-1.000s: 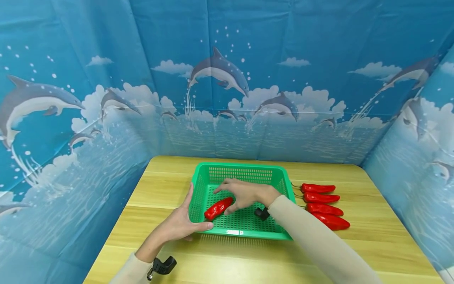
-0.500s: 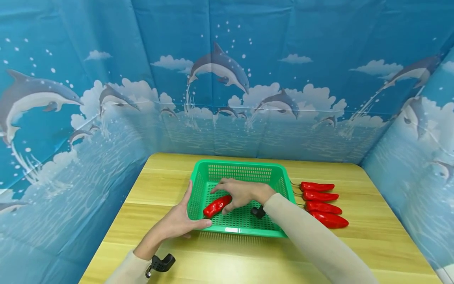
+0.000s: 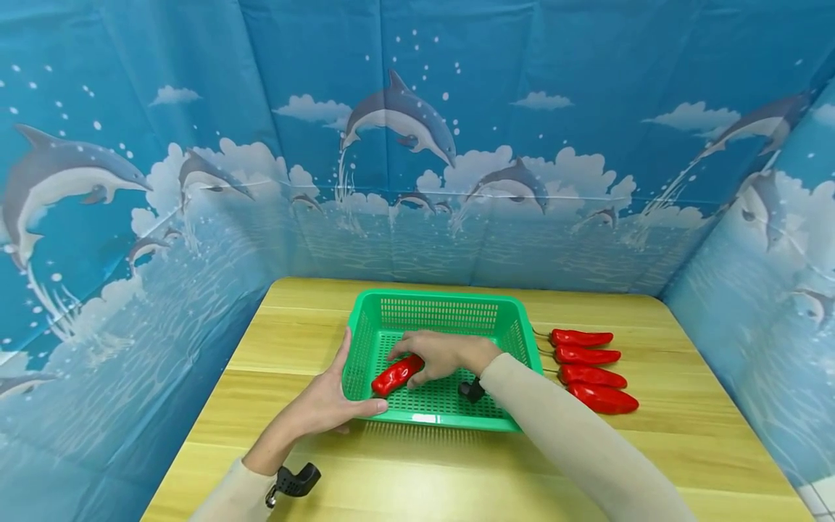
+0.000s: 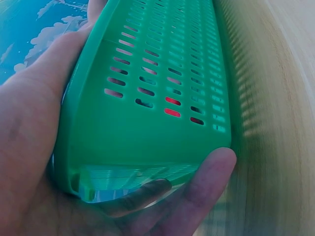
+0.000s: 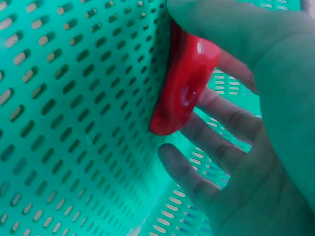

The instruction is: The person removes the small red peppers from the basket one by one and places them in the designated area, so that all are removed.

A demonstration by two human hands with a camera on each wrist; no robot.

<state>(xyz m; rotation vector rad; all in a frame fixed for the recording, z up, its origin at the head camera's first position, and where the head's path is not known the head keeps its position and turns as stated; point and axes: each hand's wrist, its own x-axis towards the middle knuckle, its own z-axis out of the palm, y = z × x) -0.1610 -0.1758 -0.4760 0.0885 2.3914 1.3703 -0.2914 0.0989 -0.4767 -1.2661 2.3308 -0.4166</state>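
A green perforated basket (image 3: 446, 418) sits on the table. My left hand (image 3: 321, 402) grips its near left corner, thumb along the rim; fingers show under the corner (image 4: 147, 142) in the left wrist view. Inside the basket, toward its left side, lies a long red chili pepper (image 3: 396, 376). My right hand (image 3: 438, 357) reaches in from the right and holds that pepper's right end, thumb on the near side and fingers on the far side. The right wrist view shows the glossy pepper (image 5: 186, 86) between the thumb and fingers (image 5: 211, 140); the pepper's upper end is hidden by the thumb.
Several more red chili peppers (image 3: 592, 375) lie in a column on the wooden table (image 3: 678, 406) right of the basket, stems pointing left. A blue dolphin-printed curtain (image 3: 430, 239) stands behind the table and along both sides.
My right hand has come down a little and closed in around the pepper's right end. The left hand stays on the basket's corner. The whole view has shifted slightly.
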